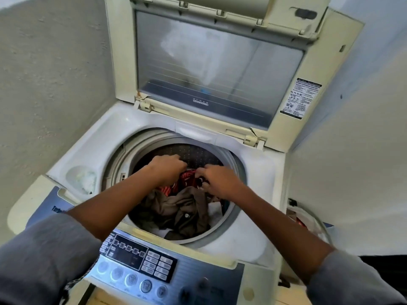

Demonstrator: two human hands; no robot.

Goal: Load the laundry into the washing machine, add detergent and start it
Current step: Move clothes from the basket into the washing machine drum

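A top-loading washing machine [88, 148] stands open, its lid [211, 69] raised at the back. Inside the drum [123, 159] lies a heap of laundry: a brown garment [176, 208] in front, some white cloth [214, 209] to its right, and a red patterned garment [188, 177] behind. Both my hands reach into the drum. My left hand [167, 167] grips the red garment from the left with curled fingers. My right hand [217, 180] pinches the same red garment from the right.
The control panel [141, 260] with round buttons runs along the machine's front edge. A round detergent recess [80, 178] sits at the front left of the top. Walls close in on both sides. A plastic bag [308, 221] lies to the right of the machine.
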